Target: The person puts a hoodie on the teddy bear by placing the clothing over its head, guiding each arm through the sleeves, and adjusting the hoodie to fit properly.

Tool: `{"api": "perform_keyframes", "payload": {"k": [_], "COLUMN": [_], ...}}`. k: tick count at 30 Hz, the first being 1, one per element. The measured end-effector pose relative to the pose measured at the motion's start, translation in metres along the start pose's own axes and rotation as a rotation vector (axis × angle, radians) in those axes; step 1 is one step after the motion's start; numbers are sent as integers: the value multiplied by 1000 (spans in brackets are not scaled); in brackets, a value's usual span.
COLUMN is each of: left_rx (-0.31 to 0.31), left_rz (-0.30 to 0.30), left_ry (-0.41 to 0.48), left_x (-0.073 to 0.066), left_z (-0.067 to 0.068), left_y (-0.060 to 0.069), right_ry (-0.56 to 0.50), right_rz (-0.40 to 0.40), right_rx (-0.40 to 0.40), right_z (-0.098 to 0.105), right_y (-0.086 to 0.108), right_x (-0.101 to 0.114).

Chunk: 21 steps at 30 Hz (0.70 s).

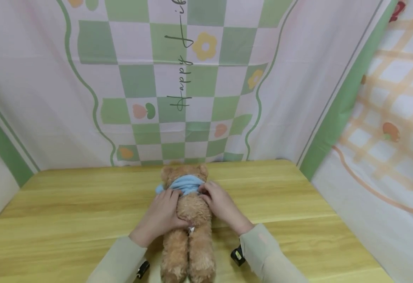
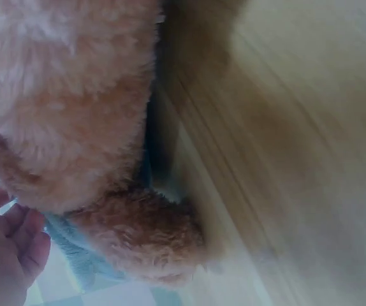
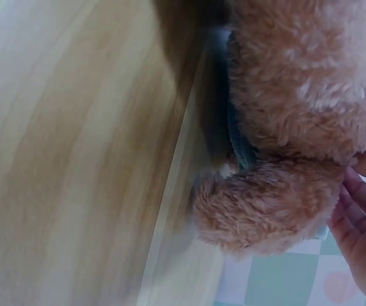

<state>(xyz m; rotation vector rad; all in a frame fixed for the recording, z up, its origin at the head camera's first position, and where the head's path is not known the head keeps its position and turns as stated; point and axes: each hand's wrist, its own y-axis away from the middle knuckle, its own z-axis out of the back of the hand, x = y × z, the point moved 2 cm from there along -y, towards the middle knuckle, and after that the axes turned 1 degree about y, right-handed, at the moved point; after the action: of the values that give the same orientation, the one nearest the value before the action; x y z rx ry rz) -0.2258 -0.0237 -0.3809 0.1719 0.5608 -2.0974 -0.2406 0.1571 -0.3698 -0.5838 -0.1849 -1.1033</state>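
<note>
A brown teddy bear [image 1: 193,208] lies on the table with its head away from me and its legs toward me. Light blue cloth [image 1: 187,184] is bunched around its neck and upper back. My left hand [image 1: 162,212] rests along the bear's left side in the head view, fingertips on the cloth's lower edge, thumb stretched to the lower back near a small white tag [image 1: 191,229]. My right hand [image 1: 222,204] pinches at the cloth's right edge by the shoulder. In the right wrist view its thumb and fingers [image 3: 358,204] meet above the bear's arm [image 3: 269,207].
Two small black objects lie on the wooden table [image 1: 68,212], one beside the left sleeve [image 1: 143,269] and one by the right sleeve [image 1: 238,255]. Behind the table's far edge hangs a green and white checked curtain [image 1: 136,80].
</note>
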Motion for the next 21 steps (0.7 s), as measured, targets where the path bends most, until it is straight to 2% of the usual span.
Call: {"api": "perform_keyframes", "payload": {"k": [3,6,10,16,21], "left_rx": [-11,-38,-47,-2,4], "left_rz": [-33,-64,-59,12,-10], "left_ry": [-53,-105,-108,-61,-118], "left_x": [0,0,0,-3,-5], "left_z": [-1,-2,-4,-3,-2], "left_y": [0,1,1,1,0], "right_ry": [-9,-8,-27,-279,-418], "right_rz": [-19,-4,39,32,26], "right_rx": [-12,-23,11,185,275], "right_z": [-1,-2,-3,0,3], "right_y": [-1,-1,-1,0,0], "right_x": [0,0,-3,-14,-19]}}
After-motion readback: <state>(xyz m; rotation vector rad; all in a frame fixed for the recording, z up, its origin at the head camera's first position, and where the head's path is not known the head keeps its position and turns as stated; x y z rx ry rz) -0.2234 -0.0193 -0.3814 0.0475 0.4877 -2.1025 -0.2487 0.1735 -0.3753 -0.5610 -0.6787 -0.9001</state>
